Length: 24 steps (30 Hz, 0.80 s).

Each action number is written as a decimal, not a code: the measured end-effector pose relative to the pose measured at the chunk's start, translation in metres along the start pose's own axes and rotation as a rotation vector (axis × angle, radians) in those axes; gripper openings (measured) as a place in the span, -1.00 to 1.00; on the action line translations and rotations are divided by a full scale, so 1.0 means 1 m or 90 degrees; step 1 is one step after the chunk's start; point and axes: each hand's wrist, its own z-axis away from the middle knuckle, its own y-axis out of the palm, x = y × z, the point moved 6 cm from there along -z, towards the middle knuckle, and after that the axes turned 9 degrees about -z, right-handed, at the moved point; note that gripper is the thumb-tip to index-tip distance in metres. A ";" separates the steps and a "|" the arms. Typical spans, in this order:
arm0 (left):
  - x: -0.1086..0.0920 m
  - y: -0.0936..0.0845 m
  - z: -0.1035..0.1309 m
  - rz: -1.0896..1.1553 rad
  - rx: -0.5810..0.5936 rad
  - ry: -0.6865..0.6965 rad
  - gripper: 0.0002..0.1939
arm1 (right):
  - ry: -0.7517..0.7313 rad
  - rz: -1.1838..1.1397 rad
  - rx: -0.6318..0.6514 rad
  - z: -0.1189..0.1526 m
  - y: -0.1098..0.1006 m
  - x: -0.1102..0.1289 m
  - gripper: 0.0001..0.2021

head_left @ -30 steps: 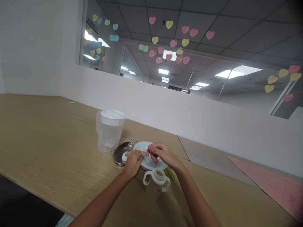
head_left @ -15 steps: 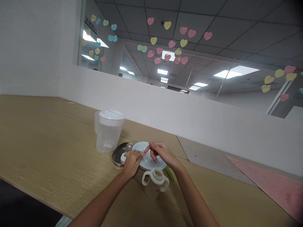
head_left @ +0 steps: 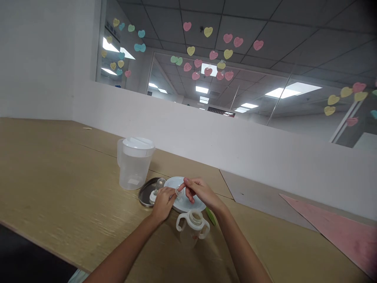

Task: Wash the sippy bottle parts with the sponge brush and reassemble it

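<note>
Over a white plate (head_left: 196, 205), my left hand (head_left: 163, 203) closes its fingertips on a small clear piece (head_left: 179, 192). The index finger of my right hand (head_left: 202, 191) touches the top of that piece; its other fingers are loosely curled and apart. Just left of my left hand, a bottle nipple with a white collar (head_left: 153, 196) rests in a dark metal tray (head_left: 144, 195). In front of the plate an uncapped bottle with two white handles (head_left: 190, 232) stands upright.
A lidded clear pitcher (head_left: 134, 169) stands behind the tray. Beside the plate's right edge lies a green object (head_left: 211, 216). A pink sheet (head_left: 332, 232) covers the table's right side. A white wall (head_left: 188, 133) rises behind the table.
</note>
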 end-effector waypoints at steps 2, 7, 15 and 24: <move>0.000 0.000 0.000 0.002 -0.001 -0.002 -0.61 | 0.003 -0.001 -0.001 -0.001 0.000 -0.002 -0.47; 0.002 0.000 0.000 -0.007 -0.012 -0.007 -0.63 | 0.012 0.012 0.013 -0.003 0.002 -0.009 -0.48; 0.003 0.002 0.000 0.010 -0.010 -0.015 -0.59 | -0.004 0.028 0.044 -0.004 0.008 -0.012 -0.52; 0.002 0.000 0.000 0.017 -0.006 -0.018 -0.65 | 0.006 0.063 0.031 -0.005 0.004 -0.018 -0.50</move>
